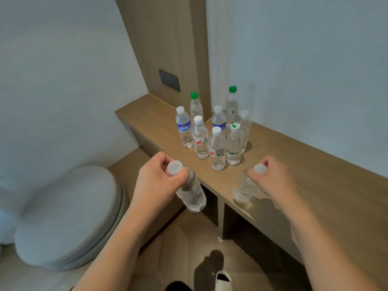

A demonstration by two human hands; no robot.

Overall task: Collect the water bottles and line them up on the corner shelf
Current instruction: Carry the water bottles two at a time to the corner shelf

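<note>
A person stands at the wooden shelf (315, 175) in a bathroom corner, a clear water bottle in each hand. The left hand (159, 181) is curled round the neck of the left bottle (190, 192), fingers closed just under its white cap; the bottle hangs tilted below the grip, off the shelf's front edge and over the floor. The right hand (270, 175) pinches the neck of the right bottle (243, 187) beneath its cap, and that bottle's base looks to be on or just above the shelf top below the grip; contact cannot be told. Beyond both hands, toward the corner, a cluster of bottles (216, 135) stands upright, bunched rather than in a row, some with green caps, most white. A closed toilet (69, 217) sits left of the left hand.

Both held bottles look full, so they would carry some weight and swing from a neck hold. Thin ribbed plastic would dent under a hard squeeze at the waist; the neck and cap ring are the stiff part and likely the safest place to hold. Any moisture would make the smooth walls slick. Narrow bases make the standing group easy to topple if nudged
</note>
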